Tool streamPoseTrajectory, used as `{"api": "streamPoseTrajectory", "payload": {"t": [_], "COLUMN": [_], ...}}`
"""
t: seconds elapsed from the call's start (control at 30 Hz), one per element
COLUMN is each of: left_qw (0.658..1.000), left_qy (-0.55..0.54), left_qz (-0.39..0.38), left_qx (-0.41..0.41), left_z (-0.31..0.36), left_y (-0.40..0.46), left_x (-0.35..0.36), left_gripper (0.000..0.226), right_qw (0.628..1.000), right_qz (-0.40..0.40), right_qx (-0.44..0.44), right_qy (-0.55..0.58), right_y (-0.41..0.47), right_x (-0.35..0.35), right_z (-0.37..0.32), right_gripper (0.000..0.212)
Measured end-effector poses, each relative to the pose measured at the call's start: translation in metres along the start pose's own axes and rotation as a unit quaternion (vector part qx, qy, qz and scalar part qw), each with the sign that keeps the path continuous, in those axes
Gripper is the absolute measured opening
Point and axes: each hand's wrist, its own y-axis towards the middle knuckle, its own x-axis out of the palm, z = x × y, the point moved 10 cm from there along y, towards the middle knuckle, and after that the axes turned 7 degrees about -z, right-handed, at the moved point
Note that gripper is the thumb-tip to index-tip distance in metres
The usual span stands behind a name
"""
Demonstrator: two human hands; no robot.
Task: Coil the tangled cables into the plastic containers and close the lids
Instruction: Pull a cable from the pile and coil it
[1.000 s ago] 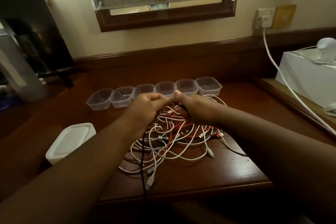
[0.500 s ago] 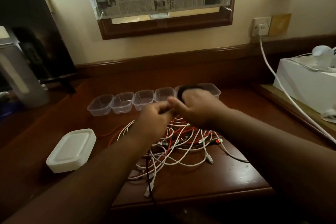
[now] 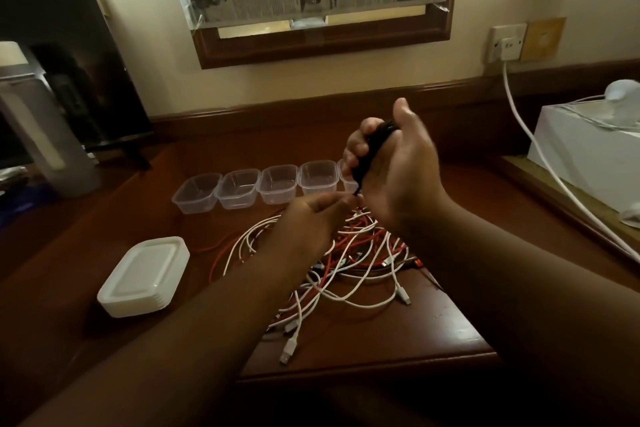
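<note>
A tangle of white and red cables (image 3: 349, 263) lies on the wooden desk (image 3: 398, 333). Raised above that tangle, my right hand (image 3: 398, 177) grips a coiled black cable (image 3: 372, 152), fingers curled round the loops. My left hand (image 3: 311, 222) is lower and to the left, pinching the loose end of the black cable near the right hand's wrist. Behind the hands stands a row of clear plastic containers (image 3: 239, 189), all without lids; the right end of the row is hidden by my right hand. A stack of white lids (image 3: 143, 276) sits at the left.
A white box (image 3: 588, 152) with a small white device stands at the right. A white cord (image 3: 540, 156) runs from the wall socket (image 3: 507, 45) down across the desk's right edge. A grey bottle (image 3: 45, 135) stands at far left.
My right hand has lifted up and turned with the black cable wound into a coil in it. The left hand followed, holding the cable's end. The black cable no longer trails over the desk's front.
</note>
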Motion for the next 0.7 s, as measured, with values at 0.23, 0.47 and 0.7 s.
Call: {"api": "streamPoseTrajectory", "payload": {"t": [0.23,0.47,0.7], "left_qw": [0.948,0.967,0.979], "left_qy": [0.281,0.219,0.090], "left_qz": [0.022,0.012,-0.128], "left_qx": [0.146,0.132,0.132], "left_z": [0.049,0.047,0.046], "left_y": [0.000,0.005,0.001], "left_x": [-0.021,-0.036,-0.006], "left_gripper": [0.011,0.046,0.036], "right_qw": [0.759,0.830,0.882], "right_qz": [-0.037,-0.121,-0.227], "right_qx": [0.048,0.235,0.230], "right_qy": [-0.648,-0.492,-0.343], "right_y": [-0.005,-0.013,-0.020], "right_x": [0.001,-0.010,0.009], "right_z": [0.007,0.043,0.047], "right_gripper": [0.049,0.070,0.069]}}
